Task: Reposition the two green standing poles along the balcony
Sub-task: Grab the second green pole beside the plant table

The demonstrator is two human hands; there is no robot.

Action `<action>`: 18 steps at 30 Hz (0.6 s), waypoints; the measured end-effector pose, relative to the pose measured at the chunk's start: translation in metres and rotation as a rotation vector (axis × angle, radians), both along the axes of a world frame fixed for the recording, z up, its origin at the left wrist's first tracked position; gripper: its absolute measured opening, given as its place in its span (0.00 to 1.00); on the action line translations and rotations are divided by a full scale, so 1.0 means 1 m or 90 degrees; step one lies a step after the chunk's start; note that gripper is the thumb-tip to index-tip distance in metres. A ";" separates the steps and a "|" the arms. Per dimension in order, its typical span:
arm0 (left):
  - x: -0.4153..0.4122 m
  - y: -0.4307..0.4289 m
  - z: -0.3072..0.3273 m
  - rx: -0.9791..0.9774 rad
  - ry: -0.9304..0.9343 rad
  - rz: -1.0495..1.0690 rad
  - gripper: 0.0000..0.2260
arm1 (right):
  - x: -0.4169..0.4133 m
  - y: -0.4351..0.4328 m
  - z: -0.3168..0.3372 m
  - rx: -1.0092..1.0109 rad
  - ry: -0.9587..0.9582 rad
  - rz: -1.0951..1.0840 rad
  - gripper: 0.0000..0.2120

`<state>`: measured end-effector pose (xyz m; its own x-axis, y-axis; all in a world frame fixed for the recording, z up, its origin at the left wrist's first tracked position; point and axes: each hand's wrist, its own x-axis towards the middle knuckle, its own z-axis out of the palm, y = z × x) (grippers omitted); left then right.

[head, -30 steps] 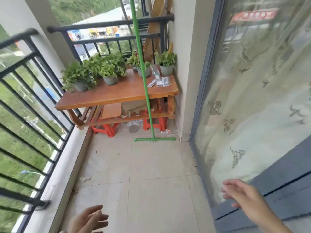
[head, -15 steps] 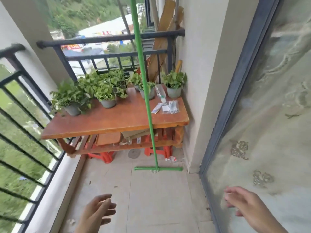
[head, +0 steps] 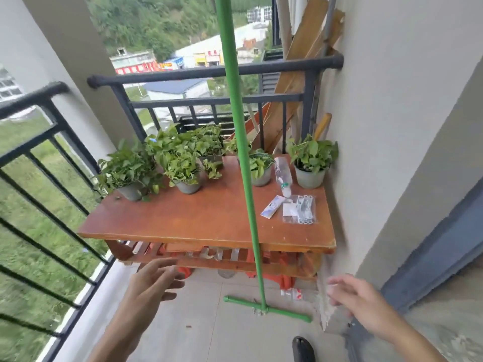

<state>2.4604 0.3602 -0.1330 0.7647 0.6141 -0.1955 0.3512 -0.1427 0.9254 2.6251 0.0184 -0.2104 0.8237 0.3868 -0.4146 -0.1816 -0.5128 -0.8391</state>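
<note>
While open hands (head: 154, 280) flank it, pole (head: 241, 158) stands.

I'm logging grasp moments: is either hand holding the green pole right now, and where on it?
Nothing is held. The left hand and right hand are both open, either side of the green pole, not touching it.

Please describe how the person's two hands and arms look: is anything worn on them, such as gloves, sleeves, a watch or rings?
Both the left hand and the right hand are bare, with no gloves. No sleeve covers either forearm as far as the picture shows. I see no watch, bracelet or ring, though the right hand is blurred, so a thin ring there could be missed.
</note>
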 end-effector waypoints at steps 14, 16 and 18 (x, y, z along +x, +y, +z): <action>0.249 -0.014 0.100 0.182 -0.198 -0.065 0.15 | 0.197 0.175 0.026 -0.028 -0.129 0.309 0.23; 0.270 -0.014 0.108 0.181 -0.221 -0.100 0.12 | 0.205 0.196 0.025 -0.046 -0.155 0.356 0.23; 0.285 -0.013 0.111 0.179 -0.233 -0.114 0.10 | 0.208 0.217 0.022 -0.053 -0.180 0.396 0.16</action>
<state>2.7458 0.3476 -0.0217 0.8502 0.4575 0.2606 -0.0429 -0.4331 0.9003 2.8330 0.2353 -0.1884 0.5391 0.7993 -0.2655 0.3873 -0.5152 -0.7646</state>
